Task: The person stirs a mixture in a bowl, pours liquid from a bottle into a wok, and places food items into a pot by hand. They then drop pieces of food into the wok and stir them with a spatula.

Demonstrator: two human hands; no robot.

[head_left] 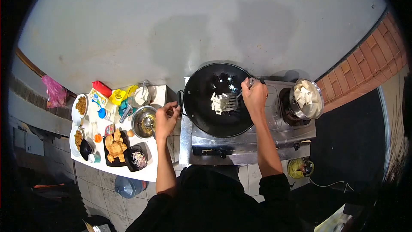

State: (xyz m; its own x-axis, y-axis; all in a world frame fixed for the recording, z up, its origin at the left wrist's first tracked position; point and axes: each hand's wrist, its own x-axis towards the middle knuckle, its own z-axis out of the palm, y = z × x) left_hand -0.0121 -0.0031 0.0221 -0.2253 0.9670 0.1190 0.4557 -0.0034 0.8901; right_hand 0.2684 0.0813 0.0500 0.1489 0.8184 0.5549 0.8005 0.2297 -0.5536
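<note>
My right hand [255, 96] is wrapped round the handle of a slotted metal spatula [231, 102]. The spatula's head lies inside a large black wok [206, 124], against a small heap of white cut pieces [218, 103]. The bottom of the wok looks wet and shiny around them. At the wok's left side, my left hand [166, 120] has its fingertips closed on the wok's looped handle [180, 102]. The wok stands on the left side of a steel gas stove [253, 146].
A steel pot of white chunks [310, 111] sits on the right burner. On the white table [146, 174] are a metal bowl with a ladle [141, 124], a black tray of fried pieces [115, 148], a black dish of chopped onion-like bits [137, 159] and several packets. A gas cylinder [300, 167] stands below.
</note>
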